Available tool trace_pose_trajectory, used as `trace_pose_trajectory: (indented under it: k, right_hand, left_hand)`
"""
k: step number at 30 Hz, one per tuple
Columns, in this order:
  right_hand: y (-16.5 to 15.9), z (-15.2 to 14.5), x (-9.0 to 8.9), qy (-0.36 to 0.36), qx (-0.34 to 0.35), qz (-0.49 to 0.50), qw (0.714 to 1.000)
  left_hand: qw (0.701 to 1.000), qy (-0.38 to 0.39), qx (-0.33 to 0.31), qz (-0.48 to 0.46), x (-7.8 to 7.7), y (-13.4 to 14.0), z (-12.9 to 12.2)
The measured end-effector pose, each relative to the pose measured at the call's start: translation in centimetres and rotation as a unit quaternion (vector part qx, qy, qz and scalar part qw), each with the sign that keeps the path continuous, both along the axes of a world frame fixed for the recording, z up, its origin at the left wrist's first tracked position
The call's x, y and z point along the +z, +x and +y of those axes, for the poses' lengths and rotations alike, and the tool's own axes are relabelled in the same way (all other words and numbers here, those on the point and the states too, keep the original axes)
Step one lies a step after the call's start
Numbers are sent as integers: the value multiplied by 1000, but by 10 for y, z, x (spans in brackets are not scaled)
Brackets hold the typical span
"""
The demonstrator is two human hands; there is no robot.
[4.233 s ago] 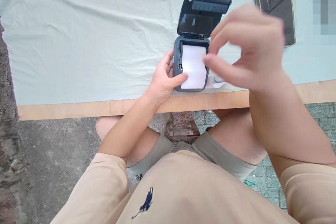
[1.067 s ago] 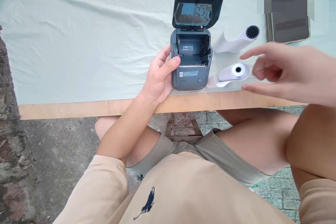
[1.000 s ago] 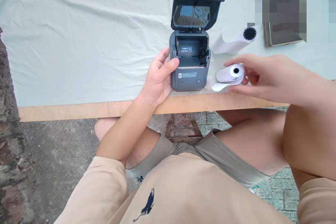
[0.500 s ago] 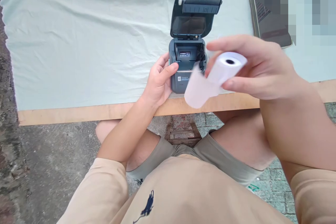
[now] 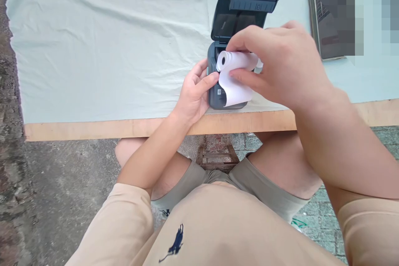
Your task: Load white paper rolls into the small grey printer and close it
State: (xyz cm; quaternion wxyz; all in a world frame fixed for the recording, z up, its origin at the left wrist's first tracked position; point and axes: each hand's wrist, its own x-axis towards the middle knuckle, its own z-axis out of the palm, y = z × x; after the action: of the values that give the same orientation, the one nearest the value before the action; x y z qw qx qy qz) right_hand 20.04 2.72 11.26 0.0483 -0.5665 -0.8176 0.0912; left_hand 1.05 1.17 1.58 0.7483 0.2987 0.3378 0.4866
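A small dark label printer (image 5: 213,97) stands near the table's front edge with its lid (image 5: 222,23) raised. My left hand (image 5: 195,91) grips the printer's left side, thumb over the front rim. Between the thumb and fingers of my right hand (image 5: 277,62) is a white paper roll (image 5: 241,60), lying crosswise at the mouth of the printer's compartment. Its hollow core faces left. A loose strip of paper hangs from the roll over the printer's front. The roll and my right hand hide most of the compartment, so I cannot tell how deep the roll sits.
A pale cloth (image 5: 109,50) with wrinkles covers the table, whose bare wooden edge (image 5: 149,128) runs along the front. At the back right lies a dark flat device (image 5: 330,43), partly blurred out. Below the table, a wooden stool (image 5: 217,160) shows between my legs.
My right hand has moved left and turned over, bringing the paper roll from beside the printer to its compartment. The roll now lies crosswise. My left hand keeps its grip on the printer.
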Motion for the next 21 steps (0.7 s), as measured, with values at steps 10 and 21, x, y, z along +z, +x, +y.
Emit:
trace_pose_trajectory:
  k: [10,21]
  right_hand:
    - [4,6,1,33,25,-23,999]
    - [12,11,-19,37,69,6,997]
  left_hand:
    - [1000,-2,4,-16,-1,1,0]
    - [1000,-2,2,7,0,1,-1]
